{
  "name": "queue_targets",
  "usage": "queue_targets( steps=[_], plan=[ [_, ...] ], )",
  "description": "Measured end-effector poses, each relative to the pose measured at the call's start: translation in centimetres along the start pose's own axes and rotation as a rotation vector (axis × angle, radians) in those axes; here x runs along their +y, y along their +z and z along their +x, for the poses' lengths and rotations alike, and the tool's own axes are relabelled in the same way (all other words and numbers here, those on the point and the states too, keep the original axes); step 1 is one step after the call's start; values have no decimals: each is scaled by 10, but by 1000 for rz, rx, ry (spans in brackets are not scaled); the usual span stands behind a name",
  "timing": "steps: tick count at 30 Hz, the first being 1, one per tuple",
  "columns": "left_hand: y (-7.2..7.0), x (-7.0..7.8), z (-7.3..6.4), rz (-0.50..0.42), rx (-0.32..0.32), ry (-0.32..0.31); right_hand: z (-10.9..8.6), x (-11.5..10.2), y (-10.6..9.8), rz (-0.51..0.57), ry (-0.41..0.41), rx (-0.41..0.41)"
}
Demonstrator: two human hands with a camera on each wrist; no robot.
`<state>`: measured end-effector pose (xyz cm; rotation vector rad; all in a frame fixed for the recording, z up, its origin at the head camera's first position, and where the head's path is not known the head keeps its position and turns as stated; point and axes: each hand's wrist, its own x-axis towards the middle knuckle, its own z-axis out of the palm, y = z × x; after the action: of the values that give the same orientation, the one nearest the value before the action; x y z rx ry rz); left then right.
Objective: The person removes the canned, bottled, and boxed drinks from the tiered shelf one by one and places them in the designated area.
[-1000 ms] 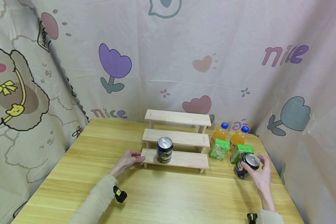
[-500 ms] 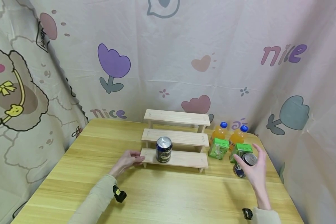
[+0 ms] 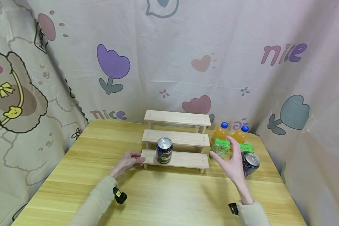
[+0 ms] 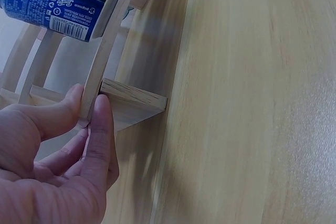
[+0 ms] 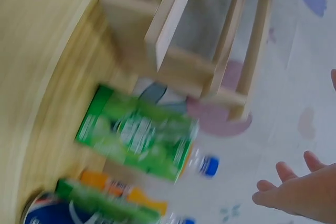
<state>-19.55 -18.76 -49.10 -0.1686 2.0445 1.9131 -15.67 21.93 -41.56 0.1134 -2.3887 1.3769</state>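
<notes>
A three-step wooden display shelf (image 3: 190, 159) stands on the table. My left hand (image 3: 127, 164) pinches the left end of its lowest board between thumb and fingers, as the left wrist view shows closely. A dark blue Pepsi can (image 3: 164, 152) stands upright on that board. My right hand (image 3: 233, 164) holds nothing; its thumb and fingers are spread wide around the near side of a green juice box (image 5: 134, 132), apart from it in the right wrist view. Beside that hand a second dark can (image 3: 251, 164) stands on the table, partly covering another green juice box (image 3: 247, 148).
Behind the juice boxes are two orange drink bottles with blue caps, a left bottle (image 3: 220, 132) and a right bottle (image 3: 240, 135). A patterned curtain (image 3: 169, 62) hangs behind the wooden table (image 3: 169, 201) and along both sides.
My right hand has let go of the dark can at the right and moved left toward the left juice box, fingers spread. The left hand keeps its hold on the shelf.
</notes>
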Motion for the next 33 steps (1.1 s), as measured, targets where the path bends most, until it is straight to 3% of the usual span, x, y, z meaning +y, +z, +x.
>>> queue_targets(
  steps=[12, 20, 33],
  plan=[
    [-2, -3, 1, 13, -4, 5, -3, -31, 56, 86, -21, -176],
    [-1, -2, 1, 34, 7, -1, -3, -39, 88, 106, 5, -278],
    [-1, -2, 0, 39, 13, 1, -3, -49, 125, 167, -20, -338]
  ],
)
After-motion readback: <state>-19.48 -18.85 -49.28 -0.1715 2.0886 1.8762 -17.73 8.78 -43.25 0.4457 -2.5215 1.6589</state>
